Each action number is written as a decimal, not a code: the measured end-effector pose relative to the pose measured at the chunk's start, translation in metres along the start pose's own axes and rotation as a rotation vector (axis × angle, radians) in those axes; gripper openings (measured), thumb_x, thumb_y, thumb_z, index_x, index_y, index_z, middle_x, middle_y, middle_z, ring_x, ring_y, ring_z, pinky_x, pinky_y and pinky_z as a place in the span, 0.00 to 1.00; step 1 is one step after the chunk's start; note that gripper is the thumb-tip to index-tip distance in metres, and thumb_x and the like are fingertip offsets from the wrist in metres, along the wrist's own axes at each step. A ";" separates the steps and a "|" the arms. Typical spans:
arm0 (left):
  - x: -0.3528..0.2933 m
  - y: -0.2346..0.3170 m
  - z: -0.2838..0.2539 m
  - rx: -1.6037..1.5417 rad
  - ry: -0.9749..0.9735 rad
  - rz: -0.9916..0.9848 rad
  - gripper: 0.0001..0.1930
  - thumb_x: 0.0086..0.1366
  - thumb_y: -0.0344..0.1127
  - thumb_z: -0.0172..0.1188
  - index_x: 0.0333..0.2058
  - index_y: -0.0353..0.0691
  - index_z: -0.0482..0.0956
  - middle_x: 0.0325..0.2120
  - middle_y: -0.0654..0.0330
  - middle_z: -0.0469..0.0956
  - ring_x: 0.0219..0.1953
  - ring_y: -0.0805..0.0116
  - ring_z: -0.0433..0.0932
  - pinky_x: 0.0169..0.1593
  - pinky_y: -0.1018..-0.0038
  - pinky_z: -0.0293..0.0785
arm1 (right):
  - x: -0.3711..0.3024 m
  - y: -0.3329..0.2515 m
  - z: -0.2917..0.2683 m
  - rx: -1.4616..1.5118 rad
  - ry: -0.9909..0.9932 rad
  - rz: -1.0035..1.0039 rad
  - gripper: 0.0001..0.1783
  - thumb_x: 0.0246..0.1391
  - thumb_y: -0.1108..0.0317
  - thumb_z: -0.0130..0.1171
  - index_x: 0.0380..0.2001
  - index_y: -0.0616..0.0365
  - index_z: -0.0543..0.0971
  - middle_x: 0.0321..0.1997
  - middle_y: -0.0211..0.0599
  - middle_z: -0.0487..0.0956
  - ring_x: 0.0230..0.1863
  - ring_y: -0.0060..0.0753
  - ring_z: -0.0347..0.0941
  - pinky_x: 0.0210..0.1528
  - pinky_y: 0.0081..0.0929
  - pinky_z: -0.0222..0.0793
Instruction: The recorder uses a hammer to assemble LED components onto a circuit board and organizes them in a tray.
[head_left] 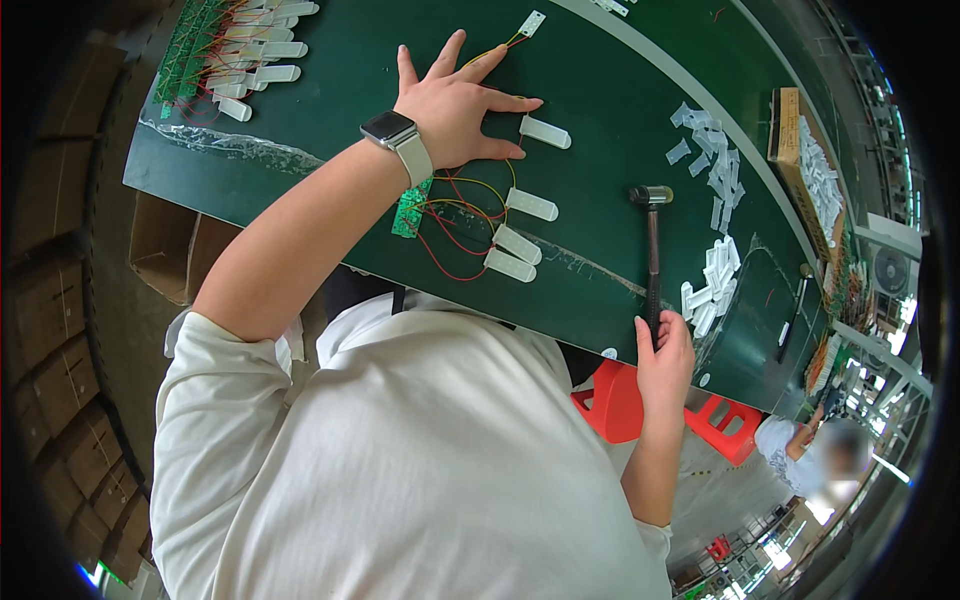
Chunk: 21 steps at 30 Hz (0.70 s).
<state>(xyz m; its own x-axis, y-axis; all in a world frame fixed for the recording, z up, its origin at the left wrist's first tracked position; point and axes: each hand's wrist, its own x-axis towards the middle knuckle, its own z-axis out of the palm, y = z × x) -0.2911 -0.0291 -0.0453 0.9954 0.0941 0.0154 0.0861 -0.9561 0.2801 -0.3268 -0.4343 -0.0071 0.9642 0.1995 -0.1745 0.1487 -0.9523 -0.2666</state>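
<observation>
My left hand [455, 112], with a watch [390, 130] on its wrist, lies spread flat on the green table, fingers apart. Red and yellow wires run under and around it from a green circuit board [411, 208] beside the wrist. Several of these wires lead to white oblong plastic pieces [532, 204] to the right of the hand. A small white perforated piece [532, 23] on wires lies beyond the fingertips. My right hand [665, 355] is closed on the grip end of a hammer [653, 245] at the table's near edge; its head rests farther in.
Wired boards with white pieces [245, 50] are heaped at the far left. Loose clear pieces [715, 160] and a white pile [712, 285] lie right of the hammer. A cardboard box [790, 150] stands at the right. Red stools [610, 400] are below the edge; a person [790, 445] sits beyond.
</observation>
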 end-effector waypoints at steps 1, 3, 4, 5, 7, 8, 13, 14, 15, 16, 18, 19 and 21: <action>-0.001 -0.001 0.001 -0.002 0.001 -0.001 0.33 0.51 0.69 0.72 0.58 0.87 0.78 0.77 0.67 0.54 0.80 0.46 0.41 0.70 0.20 0.30 | -0.001 -0.001 -0.001 -0.002 -0.007 -0.026 0.18 0.63 0.61 0.66 0.48 0.64 0.77 0.36 0.41 0.79 0.36 0.41 0.78 0.41 0.36 0.75; 0.000 -0.001 0.001 -0.002 0.013 -0.008 0.33 0.51 0.69 0.72 0.58 0.87 0.78 0.77 0.67 0.54 0.80 0.46 0.41 0.70 0.19 0.30 | -0.003 -0.005 -0.008 0.196 -0.049 -0.008 0.15 0.65 0.63 0.64 0.47 0.64 0.78 0.35 0.39 0.80 0.34 0.36 0.79 0.38 0.33 0.75; 0.000 -0.001 0.000 0.005 0.001 -0.012 0.33 0.51 0.68 0.73 0.59 0.87 0.78 0.77 0.67 0.54 0.80 0.46 0.41 0.70 0.19 0.31 | -0.005 -0.010 -0.012 0.391 -0.095 0.015 0.13 0.68 0.65 0.61 0.47 0.65 0.79 0.34 0.37 0.80 0.31 0.30 0.80 0.36 0.31 0.75; -0.001 -0.001 -0.001 0.010 -0.012 -0.016 0.33 0.51 0.68 0.73 0.59 0.87 0.78 0.77 0.66 0.53 0.80 0.45 0.42 0.69 0.19 0.32 | -0.008 -0.021 -0.018 0.571 -0.176 0.009 0.13 0.72 0.67 0.54 0.50 0.66 0.77 0.32 0.31 0.78 0.31 0.22 0.79 0.33 0.26 0.75; -0.001 -0.001 -0.001 0.012 -0.002 -0.013 0.34 0.51 0.68 0.73 0.59 0.87 0.78 0.77 0.66 0.54 0.80 0.46 0.42 0.69 0.19 0.32 | -0.011 -0.037 -0.011 0.681 -0.225 0.091 0.13 0.73 0.67 0.52 0.51 0.66 0.77 0.30 0.30 0.77 0.30 0.21 0.78 0.31 0.24 0.74; -0.002 -0.001 0.000 0.013 0.005 -0.012 0.34 0.51 0.68 0.73 0.59 0.87 0.78 0.77 0.66 0.54 0.80 0.46 0.41 0.69 0.19 0.31 | -0.011 -0.044 -0.005 0.790 -0.279 0.176 0.14 0.75 0.66 0.49 0.52 0.66 0.76 0.29 0.28 0.75 0.28 0.19 0.77 0.29 0.23 0.73; -0.004 0.000 -0.004 0.022 -0.005 -0.027 0.34 0.51 0.71 0.71 0.59 0.86 0.78 0.77 0.67 0.54 0.80 0.46 0.41 0.70 0.19 0.29 | -0.008 -0.072 0.011 0.710 -0.218 0.161 0.16 0.76 0.63 0.48 0.52 0.65 0.77 0.24 0.24 0.70 0.21 0.14 0.67 0.23 0.20 0.65; -0.003 0.001 -0.005 0.019 -0.012 -0.020 0.34 0.51 0.72 0.70 0.60 0.86 0.77 0.77 0.67 0.54 0.80 0.46 0.41 0.70 0.19 0.29 | -0.008 -0.076 0.012 0.757 -0.194 0.149 0.16 0.76 0.64 0.49 0.52 0.65 0.78 0.24 0.23 0.69 0.21 0.14 0.66 0.23 0.20 0.64; -0.002 0.001 -0.004 0.019 -0.011 -0.021 0.34 0.51 0.72 0.70 0.60 0.86 0.77 0.77 0.67 0.54 0.80 0.46 0.41 0.70 0.19 0.29 | -0.008 -0.080 0.013 0.805 -0.170 0.137 0.16 0.75 0.64 0.50 0.52 0.65 0.79 0.24 0.23 0.69 0.21 0.13 0.65 0.23 0.20 0.63; -0.002 0.000 -0.002 0.017 -0.007 -0.013 0.34 0.51 0.72 0.70 0.60 0.86 0.77 0.77 0.66 0.54 0.80 0.46 0.41 0.70 0.19 0.29 | -0.007 -0.081 0.017 0.804 -0.170 0.135 0.16 0.75 0.64 0.50 0.52 0.65 0.79 0.24 0.23 0.69 0.21 0.13 0.65 0.23 0.20 0.63; -0.001 0.001 -0.002 0.014 0.000 -0.002 0.35 0.51 0.72 0.70 0.60 0.86 0.77 0.77 0.66 0.54 0.80 0.46 0.41 0.70 0.19 0.29 | -0.003 -0.079 0.031 0.757 -0.083 -0.098 0.16 0.76 0.63 0.49 0.54 0.63 0.78 0.25 0.20 0.68 0.20 0.08 0.59 0.20 0.12 0.55; -0.001 0.000 -0.004 0.011 -0.005 -0.001 0.35 0.50 0.72 0.70 0.60 0.86 0.77 0.77 0.66 0.54 0.80 0.46 0.41 0.69 0.19 0.29 | 0.002 -0.080 0.034 0.640 -0.033 -0.176 0.16 0.75 0.65 0.52 0.54 0.66 0.79 0.26 0.21 0.70 0.21 0.10 0.60 0.22 0.15 0.56; -0.002 -0.001 -0.005 0.010 -0.013 -0.011 0.35 0.50 0.72 0.70 0.60 0.86 0.77 0.77 0.66 0.55 0.80 0.46 0.41 0.69 0.18 0.29 | 0.010 -0.098 0.028 0.573 -0.002 -0.228 0.15 0.73 0.66 0.54 0.53 0.67 0.79 0.27 0.29 0.74 0.22 0.20 0.65 0.25 0.21 0.61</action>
<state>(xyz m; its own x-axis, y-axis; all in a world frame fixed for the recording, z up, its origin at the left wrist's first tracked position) -0.2931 -0.0270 -0.0404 0.9949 0.1009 -0.0003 0.0972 -0.9578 0.2703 -0.3380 -0.3324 -0.0090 0.9217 0.3840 -0.0549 0.2088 -0.6105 -0.7640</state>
